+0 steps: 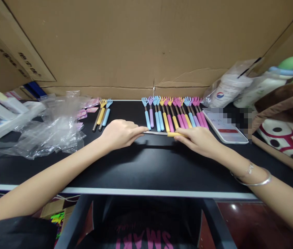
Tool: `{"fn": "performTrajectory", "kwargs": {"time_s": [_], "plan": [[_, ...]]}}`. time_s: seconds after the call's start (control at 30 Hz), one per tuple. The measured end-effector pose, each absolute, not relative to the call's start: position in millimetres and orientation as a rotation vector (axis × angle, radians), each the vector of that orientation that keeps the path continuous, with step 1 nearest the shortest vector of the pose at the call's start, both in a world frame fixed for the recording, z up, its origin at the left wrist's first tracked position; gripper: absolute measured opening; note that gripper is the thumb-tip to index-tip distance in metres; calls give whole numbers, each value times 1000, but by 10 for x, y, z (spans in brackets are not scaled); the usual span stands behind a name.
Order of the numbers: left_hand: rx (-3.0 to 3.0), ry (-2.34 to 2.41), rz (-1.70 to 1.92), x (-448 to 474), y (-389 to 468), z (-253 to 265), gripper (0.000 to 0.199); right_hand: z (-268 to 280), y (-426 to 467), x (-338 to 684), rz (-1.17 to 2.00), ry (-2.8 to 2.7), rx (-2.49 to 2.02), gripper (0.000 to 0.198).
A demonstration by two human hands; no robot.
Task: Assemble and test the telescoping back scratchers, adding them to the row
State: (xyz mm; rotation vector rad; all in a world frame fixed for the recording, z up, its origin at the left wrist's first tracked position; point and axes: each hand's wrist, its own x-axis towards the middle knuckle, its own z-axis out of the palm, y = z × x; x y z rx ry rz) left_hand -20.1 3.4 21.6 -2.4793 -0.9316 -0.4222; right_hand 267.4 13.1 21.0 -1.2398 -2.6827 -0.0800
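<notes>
Between my two hands lies a yellow-handled back scratcher, held level over the black table, its metal rod bare in the middle. My left hand pinches the rod's left end; whatever is at that end is hidden by the fingers. Closed around the yellow grip is my right hand. Just behind the hands, a row of back scratchers with claw heads and blue, purple, yellow and pink handles points toward the cardboard. A yellow one and a blue one, with dark metal rods beside them, lie beyond my left hand.
Crumpled clear plastic bags cover the left side, beside a white plastic holder. On the right are a phone, a bagged cup and a patterned cloth bag. A cardboard wall stands behind the table.
</notes>
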Motion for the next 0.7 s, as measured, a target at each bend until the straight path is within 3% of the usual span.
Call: {"fn": "performTrajectory", "kwargs": {"time_s": [0.7], "plan": [[-2754, -1220, -262, -159, 21, 153, 36, 191, 142, 2697, -281, -2666, -1204, 39]]}}
